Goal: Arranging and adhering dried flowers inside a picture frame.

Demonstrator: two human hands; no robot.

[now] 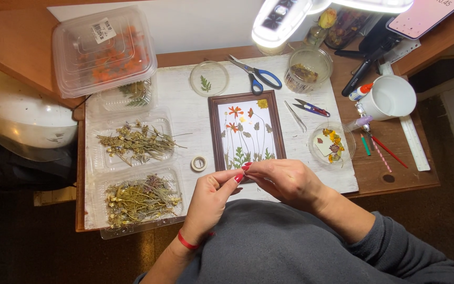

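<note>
Hands come first, meeting at the near edge of the counter [374,173]. Your left hand [208,202] and right hand [287,181] sit fingertip to fingertip at 6 o'clock of the wooden frame [246,131]. The fingers [240,176] are pinched narrow, as if around something very small, but what they hold, if anything, is too small to tell.

Just beyond them, the frame lies flat and already carries a full arrangement: orange blooms near the top, a yellow one at its 1 o'clock corner, thin stems and green leaves along the bottom. By that look, you are well along, with only small additions or sealing left.

At the frame's 8 o'clock lies a small tape roll [199,163]. At 9 o'clock, clear trays of dried stems [135,142] wait. At 3 o'clock sits a dish of loose petals [332,144], with tweezers [295,115] and snips [312,108] between. Farthest, at 12 o'clock, lie blue-handled scissors [258,76] and a dish with one green leaf [209,79].
</note>
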